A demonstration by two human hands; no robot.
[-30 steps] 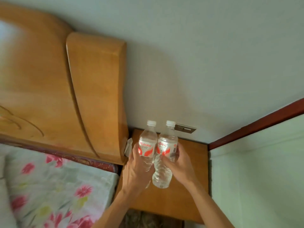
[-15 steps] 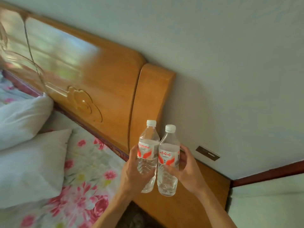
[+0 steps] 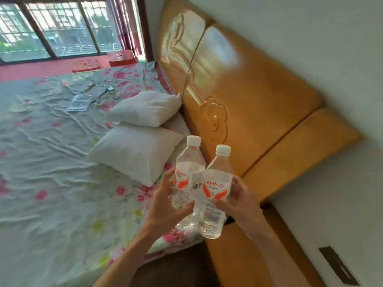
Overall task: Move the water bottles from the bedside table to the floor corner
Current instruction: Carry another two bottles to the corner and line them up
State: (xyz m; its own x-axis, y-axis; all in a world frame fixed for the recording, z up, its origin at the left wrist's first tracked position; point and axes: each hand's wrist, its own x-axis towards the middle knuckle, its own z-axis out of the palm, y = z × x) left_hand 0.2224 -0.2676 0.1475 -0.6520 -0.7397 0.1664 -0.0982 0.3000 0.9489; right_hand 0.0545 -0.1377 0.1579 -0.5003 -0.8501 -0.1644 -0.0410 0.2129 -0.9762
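Both bottles are held in the air, clear of the bedside table (image 3: 232, 264). The left bottle (image 3: 189, 172) is gripped at its label by the left hand (image 3: 165, 206), and the right bottle (image 3: 217, 183) likewise by the right hand (image 3: 240, 201). Their sides are touching and their long axes are near upright (caps up). The floor corner is not in view.

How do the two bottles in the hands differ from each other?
The left bottle is held by the left hand, the right bottle by the right hand. The left bottle's label shows a barcode and Latin letters; the right bottle's shows Chinese characters. The left bottle's cap appears higher than the right bottle's. Both are clear, white-capped, with red-and-white labels.
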